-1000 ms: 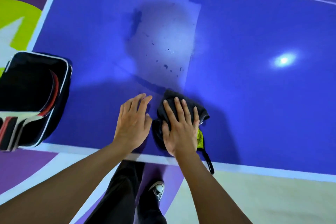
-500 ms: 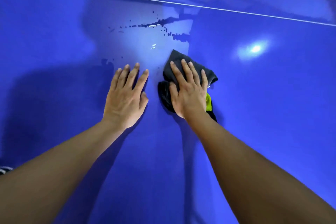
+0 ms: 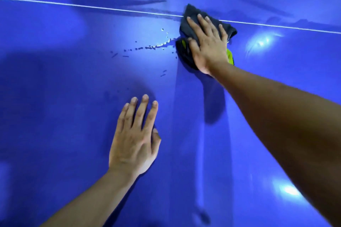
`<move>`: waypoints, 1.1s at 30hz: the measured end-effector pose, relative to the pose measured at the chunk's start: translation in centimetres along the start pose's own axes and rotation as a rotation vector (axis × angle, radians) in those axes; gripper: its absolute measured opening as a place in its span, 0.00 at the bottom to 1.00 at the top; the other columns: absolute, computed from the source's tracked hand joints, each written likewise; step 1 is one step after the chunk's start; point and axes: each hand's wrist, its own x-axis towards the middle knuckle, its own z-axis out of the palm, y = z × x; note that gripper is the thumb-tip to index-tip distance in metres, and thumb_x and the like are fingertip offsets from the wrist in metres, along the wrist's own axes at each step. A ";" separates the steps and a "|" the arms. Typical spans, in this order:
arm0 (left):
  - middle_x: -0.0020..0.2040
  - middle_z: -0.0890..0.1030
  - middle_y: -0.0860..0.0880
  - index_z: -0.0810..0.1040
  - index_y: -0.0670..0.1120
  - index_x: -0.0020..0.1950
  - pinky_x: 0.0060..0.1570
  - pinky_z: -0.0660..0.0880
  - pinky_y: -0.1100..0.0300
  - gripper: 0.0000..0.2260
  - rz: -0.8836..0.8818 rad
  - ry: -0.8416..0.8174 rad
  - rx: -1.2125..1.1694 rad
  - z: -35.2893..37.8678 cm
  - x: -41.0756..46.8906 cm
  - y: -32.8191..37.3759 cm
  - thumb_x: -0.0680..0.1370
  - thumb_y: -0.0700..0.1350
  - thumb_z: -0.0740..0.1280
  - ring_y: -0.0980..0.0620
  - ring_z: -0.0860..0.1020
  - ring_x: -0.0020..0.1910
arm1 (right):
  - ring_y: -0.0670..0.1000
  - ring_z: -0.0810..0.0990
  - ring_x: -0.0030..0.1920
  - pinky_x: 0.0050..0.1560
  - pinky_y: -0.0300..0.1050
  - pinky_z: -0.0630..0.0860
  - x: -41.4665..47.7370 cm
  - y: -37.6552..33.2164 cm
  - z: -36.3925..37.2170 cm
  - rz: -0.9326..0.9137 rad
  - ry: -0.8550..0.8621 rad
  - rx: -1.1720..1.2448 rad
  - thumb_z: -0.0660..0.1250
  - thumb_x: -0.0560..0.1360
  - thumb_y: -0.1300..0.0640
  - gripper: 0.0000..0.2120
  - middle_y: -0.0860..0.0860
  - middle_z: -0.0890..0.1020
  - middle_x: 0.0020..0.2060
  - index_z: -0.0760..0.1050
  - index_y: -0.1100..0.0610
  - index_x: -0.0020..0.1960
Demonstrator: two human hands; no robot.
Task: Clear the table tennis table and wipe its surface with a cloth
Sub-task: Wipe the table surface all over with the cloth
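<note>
Dark cloth [image 3: 191, 12] lies on the white line [image 3: 92, 7] far across the blue bench [image 3: 73, 79], my right hand [image 3: 208, 46] pressing it flat-fingered beside the droplets [image 3: 158, 46], my left hand [image 3: 133, 140] open and flat, likely bracing my reach.

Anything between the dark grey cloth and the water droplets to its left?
Nothing visible does. The dark grey cloth, pressed by the right hand, lies at the end of the trail of water droplets on the blue table surface. The left hand rests nearer the person, off that path.
</note>
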 end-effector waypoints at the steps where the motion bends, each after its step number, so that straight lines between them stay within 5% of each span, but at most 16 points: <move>1: 0.81 0.58 0.41 0.58 0.43 0.81 0.78 0.56 0.42 0.27 -0.001 0.000 -0.006 0.0 0.0 0.1 0.82 0.48 0.53 0.39 0.55 0.80 | 0.48 0.51 0.82 0.81 0.57 0.44 0.8 0.3 -0.3 -0.017 0.000 0.001 0.45 0.80 0.40 0.30 0.46 0.56 0.82 0.54 0.40 0.82; 8: 0.81 0.59 0.41 0.59 0.43 0.81 0.78 0.56 0.43 0.27 -0.001 0.004 -0.008 -0.2 -0.4 0.2 0.82 0.47 0.54 0.39 0.56 0.80 | 0.48 0.46 0.83 0.80 0.60 0.37 4.8 -5.0 -0.1 0.355 -0.025 0.106 0.47 0.81 0.43 0.29 0.46 0.51 0.83 0.51 0.38 0.82; 14: 0.79 0.62 0.40 0.63 0.41 0.79 0.78 0.55 0.43 0.25 -0.009 0.027 -0.035 -0.3 -0.7 0.3 0.82 0.47 0.53 0.38 0.58 0.79 | 0.49 0.50 0.82 0.81 0.60 0.41 -2.8 -8.2 1.1 -0.061 -0.012 0.068 0.48 0.81 0.43 0.28 0.46 0.56 0.82 0.56 0.39 0.81; 22: 0.59 0.77 0.44 0.74 0.44 0.63 0.62 0.68 0.48 0.20 -0.139 0.162 -0.166 -3.0 -3.4 0.6 0.76 0.44 0.51 0.40 0.74 0.56 | 0.50 0.52 0.82 0.81 0.60 0.42 -17.5 -11.1 2.0 -0.167 -0.009 0.055 0.47 0.81 0.42 0.28 0.48 0.58 0.82 0.57 0.41 0.81; 33: 0.71 0.71 0.44 0.72 0.43 0.69 0.69 0.67 0.47 0.20 -0.310 0.049 -0.177 -1.8 -31.3 3.3 0.77 0.39 0.63 0.41 0.71 0.68 | 0.51 0.53 0.82 0.80 0.62 0.48 -44.2 -16.3 3.2 -0.244 -0.043 0.063 0.52 0.80 0.44 0.30 0.49 0.59 0.82 0.59 0.44 0.82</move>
